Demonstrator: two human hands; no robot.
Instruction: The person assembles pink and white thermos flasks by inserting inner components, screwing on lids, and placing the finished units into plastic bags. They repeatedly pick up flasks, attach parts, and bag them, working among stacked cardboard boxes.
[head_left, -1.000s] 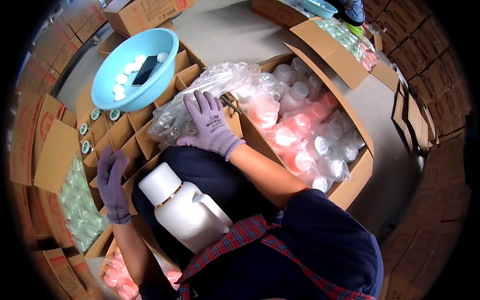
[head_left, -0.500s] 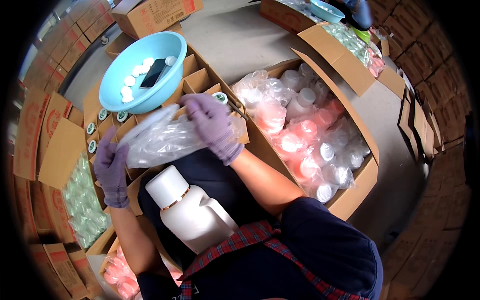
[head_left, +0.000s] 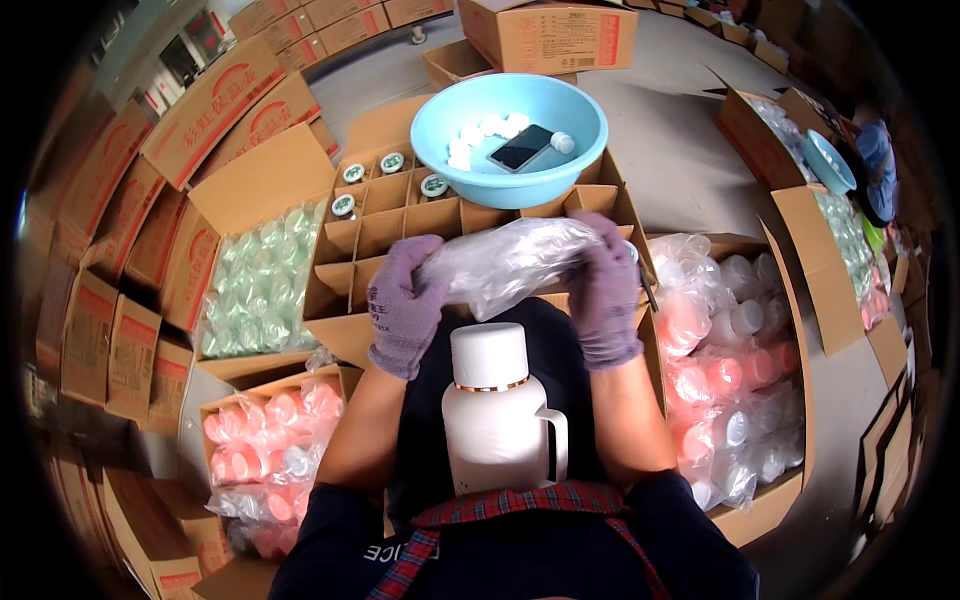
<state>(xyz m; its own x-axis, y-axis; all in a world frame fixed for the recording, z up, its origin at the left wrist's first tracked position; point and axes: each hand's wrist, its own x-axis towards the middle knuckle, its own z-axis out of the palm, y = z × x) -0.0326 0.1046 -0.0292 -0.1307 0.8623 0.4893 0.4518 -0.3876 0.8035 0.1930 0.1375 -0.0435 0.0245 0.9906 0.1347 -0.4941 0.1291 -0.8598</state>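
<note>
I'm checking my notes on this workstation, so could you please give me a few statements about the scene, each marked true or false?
1. The left hand and right hand hold a clear plastic bag. True.
2. Both hands are bare. False: they wear light purple gloves.
3. A dark-screened phone lies inside the blue basin. True.
4. The white jug stands in the basin. False: it is at the person's lap.
5. The jug's handle is on its left side in the picture. False: it is on the right.
</note>
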